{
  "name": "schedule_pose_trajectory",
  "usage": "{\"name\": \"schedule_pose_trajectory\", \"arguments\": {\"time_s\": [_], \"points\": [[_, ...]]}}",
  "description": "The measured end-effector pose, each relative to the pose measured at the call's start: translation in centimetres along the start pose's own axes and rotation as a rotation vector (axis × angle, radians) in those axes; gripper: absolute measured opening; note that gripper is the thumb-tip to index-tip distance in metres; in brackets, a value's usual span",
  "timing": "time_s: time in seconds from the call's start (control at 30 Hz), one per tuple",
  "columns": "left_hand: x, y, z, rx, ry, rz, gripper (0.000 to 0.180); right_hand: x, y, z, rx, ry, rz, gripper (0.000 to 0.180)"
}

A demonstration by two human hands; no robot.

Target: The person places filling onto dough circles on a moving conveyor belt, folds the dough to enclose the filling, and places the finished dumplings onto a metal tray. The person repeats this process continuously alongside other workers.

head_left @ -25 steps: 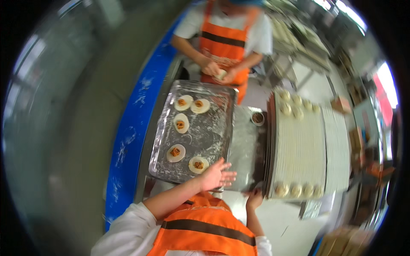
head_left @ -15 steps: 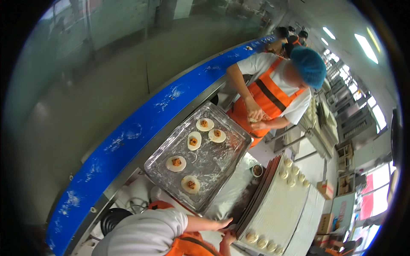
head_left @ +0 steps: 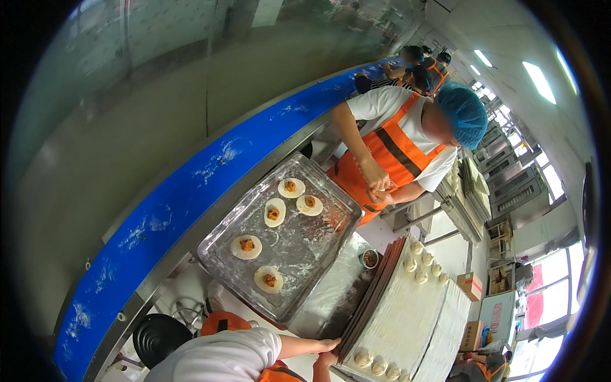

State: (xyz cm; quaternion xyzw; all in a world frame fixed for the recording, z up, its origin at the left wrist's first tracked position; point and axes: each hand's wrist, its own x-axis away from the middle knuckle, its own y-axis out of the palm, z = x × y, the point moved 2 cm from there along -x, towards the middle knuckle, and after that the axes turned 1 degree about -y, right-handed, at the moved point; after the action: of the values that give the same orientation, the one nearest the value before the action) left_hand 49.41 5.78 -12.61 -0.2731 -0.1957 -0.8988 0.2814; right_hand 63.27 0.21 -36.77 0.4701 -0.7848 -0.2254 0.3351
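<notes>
My left hand [head_left: 329, 345] and my right hand [head_left: 327, 359] are close together at the bottom, beside the near corner of a stack of boards [head_left: 401, 299]. Both look closed, fingers drawn in; anything between them is too small to make out. Left of them lies a floured metal tray [head_left: 302, 251]. Several flat dough rounds [head_left: 245, 247] rest on it, each topped with orange-brown filling [head_left: 270, 281]. Pale shaped buns [head_left: 363, 360] sit on the board top near my hands, and more buns [head_left: 421, 277] stand at its far end.
A blue, flour-dusted conveyor belt [head_left: 191, 181] curves along the left. Across the tray a co-worker [head_left: 398, 143] in orange apron and blue hair cover pinches something small. A small bowl of dark filling [head_left: 369, 258] stands between tray and boards. A black round seat [head_left: 159, 337] is lower left.
My hands have come closer together, and my left fingers, stretched out before, are now drawn in. The tray and boards appear shifted left in view. The co-worker's hands have moved slightly.
</notes>
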Motion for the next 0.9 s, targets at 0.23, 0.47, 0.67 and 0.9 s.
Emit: {"name": "schedule_pose_trajectory", "arguments": {"time_s": [0.23,0.47,0.67,0.9], "points": [[4.8,-2.0,0.2,0.061,0.179,-0.140,0.071,0.9,3.7,0.1,0.163,-0.007,0.252,0.038],[17.3,-8.0,7.6,0.307,0.199,-0.186,0.079,4.9,8.2,-1.2,0.984,-0.013,0.431,0.030],[28.1,-24.7,6.8,0.355,0.486,0.339,0.041,9.1,27.0,-5.1,1.024,-0.338,0.586,0.034],[31.0,-39.4,0.0,0.124,0.156,0.866,0.051,10.4,47.1,-2.6,0.641,-0.353,0.250,0.012]]}}
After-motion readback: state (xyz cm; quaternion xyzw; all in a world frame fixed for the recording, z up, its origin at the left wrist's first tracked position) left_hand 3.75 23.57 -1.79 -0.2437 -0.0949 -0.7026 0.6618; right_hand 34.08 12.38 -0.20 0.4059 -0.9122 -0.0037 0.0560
